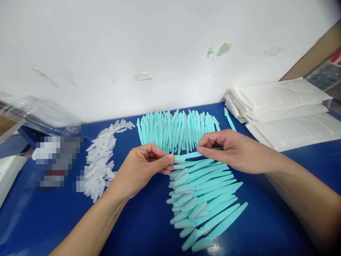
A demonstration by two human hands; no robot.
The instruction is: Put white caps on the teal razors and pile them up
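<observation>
A teal eyebrow razor [192, 155] is stretched between my two hands, lying nearly level. My left hand [145, 164] pinches its blade end between thumb and fingers; whether a clear cap is on that end I cannot make out fully. The thumb and forefinger of my right hand [226, 149] close on the handle end. Just below them spreads a pile of teal razors [210, 192], blade ends to the left. Behind stands a row of more teal razors [173, 129], lying side by side. Left of my left hand is a heap of small translucent caps [99, 160].
Stacked white plastic packets [287, 110] lie at the back right, with a single teal razor [229, 119] beside them. A white wall [119, 42] rises behind the blue table [149, 220]. Clear plastic [45, 113] and a pixelated patch [57, 161] are at the left.
</observation>
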